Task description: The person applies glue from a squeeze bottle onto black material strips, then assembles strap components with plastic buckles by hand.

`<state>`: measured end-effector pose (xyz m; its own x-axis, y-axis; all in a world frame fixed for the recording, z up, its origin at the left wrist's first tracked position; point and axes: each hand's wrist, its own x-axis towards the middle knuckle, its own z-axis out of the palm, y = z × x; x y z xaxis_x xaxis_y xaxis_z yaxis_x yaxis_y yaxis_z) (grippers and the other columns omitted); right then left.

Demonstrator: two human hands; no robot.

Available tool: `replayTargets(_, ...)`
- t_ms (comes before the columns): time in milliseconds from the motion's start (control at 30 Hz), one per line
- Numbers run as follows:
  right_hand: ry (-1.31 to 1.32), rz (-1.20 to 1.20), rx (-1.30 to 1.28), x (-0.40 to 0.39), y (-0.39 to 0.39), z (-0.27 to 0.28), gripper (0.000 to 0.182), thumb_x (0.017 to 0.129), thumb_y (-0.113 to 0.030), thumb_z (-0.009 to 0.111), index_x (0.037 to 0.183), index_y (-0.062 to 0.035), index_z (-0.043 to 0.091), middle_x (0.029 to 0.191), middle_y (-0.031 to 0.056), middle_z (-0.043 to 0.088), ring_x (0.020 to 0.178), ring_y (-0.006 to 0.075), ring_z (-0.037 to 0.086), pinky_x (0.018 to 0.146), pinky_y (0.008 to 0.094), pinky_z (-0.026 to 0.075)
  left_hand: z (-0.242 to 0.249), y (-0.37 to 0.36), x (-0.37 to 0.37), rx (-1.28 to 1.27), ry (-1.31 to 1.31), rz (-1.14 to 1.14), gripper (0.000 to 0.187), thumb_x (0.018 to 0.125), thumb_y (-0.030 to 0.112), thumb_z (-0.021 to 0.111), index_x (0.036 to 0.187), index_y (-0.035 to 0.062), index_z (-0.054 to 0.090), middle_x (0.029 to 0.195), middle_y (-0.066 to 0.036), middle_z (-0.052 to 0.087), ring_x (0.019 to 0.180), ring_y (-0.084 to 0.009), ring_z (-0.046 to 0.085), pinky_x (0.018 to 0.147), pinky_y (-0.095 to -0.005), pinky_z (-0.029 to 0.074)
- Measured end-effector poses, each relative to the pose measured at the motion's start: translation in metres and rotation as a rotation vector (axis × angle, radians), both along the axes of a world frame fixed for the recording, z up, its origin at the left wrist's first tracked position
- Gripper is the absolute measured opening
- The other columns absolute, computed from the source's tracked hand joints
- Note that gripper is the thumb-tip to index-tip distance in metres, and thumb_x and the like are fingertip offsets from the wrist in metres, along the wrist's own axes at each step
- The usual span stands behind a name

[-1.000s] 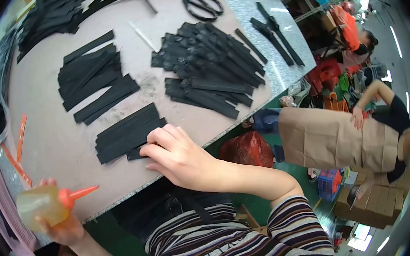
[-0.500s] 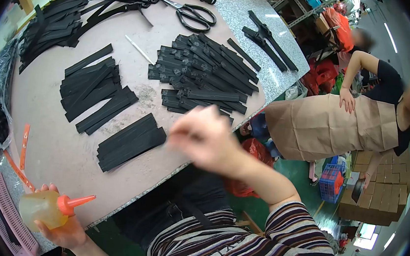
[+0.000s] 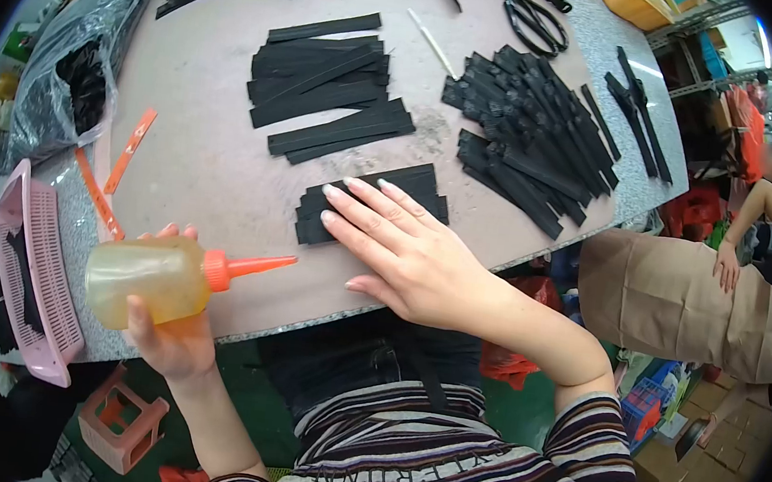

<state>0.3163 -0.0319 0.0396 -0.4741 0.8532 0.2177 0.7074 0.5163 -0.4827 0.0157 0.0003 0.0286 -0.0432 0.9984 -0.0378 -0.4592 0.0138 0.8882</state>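
Observation:
My left hand [image 3: 179,347] is wrapped round a squeeze bottle [image 3: 142,281] of yellowish liquid, tilted on its side over the table's front edge. Its orange nozzle points right, towards my other hand. Fingers stretched out, my right hand [image 3: 430,266] lies flat on a row of black strips [image 3: 316,219] and hides part of them. Just beyond is a loose stack of black strips [image 3: 323,77]. To the right, a larger heap of black strips [image 3: 528,115] is fanned out, several showing folded or shiny ends.
Scissors [image 3: 539,25] and a thin white stick [image 3: 431,43] lie at the back. Joined straps [image 3: 640,126] rest at the right edge. On the left are orange strips [image 3: 131,151], a pink basket [image 3: 56,274] and a plastic bag [image 3: 50,106]. A person in a brown apron [image 3: 669,296] stands at right.
My right hand, blurred and raised before, has come down flat onto the front strips. The bottle in my left hand has turned more level. The whole view has shifted and rotated.

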Motion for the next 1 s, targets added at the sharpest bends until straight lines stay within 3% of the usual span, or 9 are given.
replayTargets(233, -0.055, 0.034, -0.101, -0.001, -0.031, 0.001, 0.073, 0.089, -0.034, 0.07, 0.149, 0.0011, 0.045, 0.158, 0.0194, 0.04, 0.15, 0.0355, 0.033, 0.124, 0.0493, 0.024, -0.002, -0.003, 0.0, 0.089, 0.167, -0.14, 0.074, 0.092, 0.043, 0.066, 0.146, 0.0005, 0.04, 0.139, -0.026, 0.054, 0.13, -0.0429, 0.054, 0.11, -0.0555, 0.044)
replayTargets(267, 0.0, -0.014, 0.021, -0.004, -0.03, 0.0, 0.063, 0.089, -0.032, 0.071, 0.14, 0.0013, 0.055, 0.145, 0.0177, 0.052, 0.139, 0.034, 0.047, 0.117, 0.0462, 0.035, -0.002, -0.002, 0.007, 0.083, 0.193, -0.156, 0.074, 0.092, 0.043, 0.067, 0.146, 0.0002, 0.04, 0.138, -0.026, 0.054, 0.129, -0.0431, 0.055, 0.11, -0.0556, 0.044)
replayTargets(367, -0.063, -0.091, 0.276, -0.006, -0.044, -0.015, 0.05, 0.087, -0.028, 0.073, 0.127, 0.0008, 0.065, 0.124, 0.012, 0.061, 0.117, 0.0277, 0.057, 0.102, 0.0422, 0.043, 0.003, 0.0, 0.021, 0.045, 0.23, -0.168, 0.073, 0.088, 0.039, 0.072, 0.142, -0.0016, 0.044, 0.136, -0.026, 0.056, 0.125, -0.0407, 0.058, 0.108, -0.054, 0.046)
replayTargets(400, -0.105, -0.101, 0.328, -0.01, -0.039, -0.011, 0.038, 0.086, -0.022, 0.074, 0.117, 0.0, 0.07, 0.108, 0.0068, 0.059, 0.099, 0.0221, 0.056, 0.088, 0.0401, 0.044, 0.005, 0.0, 0.024, 0.031, 0.234, -0.166, 0.072, 0.086, 0.037, 0.074, 0.14, -0.0024, 0.046, 0.136, -0.025, 0.057, 0.124, -0.0394, 0.06, 0.107, -0.0532, 0.047)
replayTargets(600, -0.076, -0.087, 0.287, -0.01, -0.034, -0.013, 0.036, 0.085, -0.019, 0.073, 0.115, 0.0006, 0.07, 0.106, 0.0073, 0.06, 0.097, 0.0225, 0.058, 0.085, 0.0384, 0.047, 0.001, -0.001, 0.015, 0.104, 0.277, -0.29, 0.064, 0.088, 0.027, 0.073, 0.139, -0.0028, 0.048, 0.136, -0.025, 0.057, 0.126, -0.038, 0.059, 0.107, -0.0529, 0.047)
replayTargets(700, -0.071, -0.097, 0.296, -0.011, -0.033, -0.014, 0.037, 0.084, -0.018, 0.073, 0.115, 0.0009, 0.07, 0.105, 0.0074, 0.06, 0.096, 0.0225, 0.059, 0.085, 0.0385, 0.047, 0.001, 0.0, 0.023, 0.05, 0.226, -0.174, 0.065, 0.088, 0.026, 0.073, 0.14, -0.0029, 0.047, 0.136, -0.026, 0.057, 0.127, -0.0383, 0.058, 0.108, -0.0529, 0.047)
replayTargets(800, -0.058, -0.085, 0.295, -0.01, -0.032, -0.014, 0.035, 0.083, -0.016, 0.072, 0.114, 0.0005, 0.07, 0.104, 0.0073, 0.06, 0.095, 0.0227, 0.059, 0.085, 0.038, 0.047, -0.004, -0.002, 0.016, 0.066, 0.254, -0.307, 0.066, 0.089, 0.026, 0.073, 0.141, -0.0029, 0.046, 0.136, -0.026, 0.056, 0.126, -0.0386, 0.059, 0.108, -0.053, 0.047)
replayTargets(900, -0.042, -0.085, 0.284, -0.008, -0.031, -0.014, 0.033, 0.084, -0.014, 0.071, 0.113, 0.0005, 0.07, 0.105, 0.0087, 0.059, 0.095, 0.0239, 0.06, 0.084, 0.0384, 0.048, -0.002, -0.001, 0.017, 0.015, 0.192, -0.189, 0.067, 0.087, 0.026, 0.074, 0.141, -0.003, 0.046, 0.137, -0.026, 0.056, 0.126, -0.0388, 0.059, 0.108, -0.0533, 0.047)
replayTargets(1000, 0.043, -0.067, 0.221, -0.005, -0.024, -0.013, 0.03, 0.081, -0.007, 0.073, 0.11, 0.0021, 0.069, 0.103, 0.011, 0.059, 0.093, 0.0266, 0.059, 0.081, 0.0384, 0.049, -0.008, -0.004, 0.004, 0.048, 0.265, -0.267, 0.069, 0.088, 0.034, 0.073, 0.14, -0.0021, 0.046, 0.136, -0.026, 0.056, 0.124, -0.0396, 0.059, 0.107, -0.0533, 0.047)
